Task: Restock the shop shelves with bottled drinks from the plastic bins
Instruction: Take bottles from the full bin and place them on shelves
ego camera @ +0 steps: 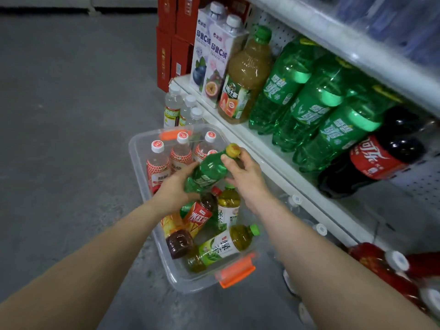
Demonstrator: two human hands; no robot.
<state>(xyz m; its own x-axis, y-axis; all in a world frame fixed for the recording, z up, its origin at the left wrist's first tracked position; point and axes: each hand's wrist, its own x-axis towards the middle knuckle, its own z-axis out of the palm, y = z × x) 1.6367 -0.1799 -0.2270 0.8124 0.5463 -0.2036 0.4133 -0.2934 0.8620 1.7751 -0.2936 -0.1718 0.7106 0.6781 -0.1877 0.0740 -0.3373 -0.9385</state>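
Small green plastic yellow-capped bottle, held tilted over the clear plastic bin, left hand gripping its base, right hand seemingly pinching its neck, could slip onto bottles below.

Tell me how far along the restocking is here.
Done: large green soda bottles and a cola bottle sit on the shelf. In hand: left hand and right hand grip a small green soda bottle above the clear bin. Left: green tea and white-capped bottles inside.
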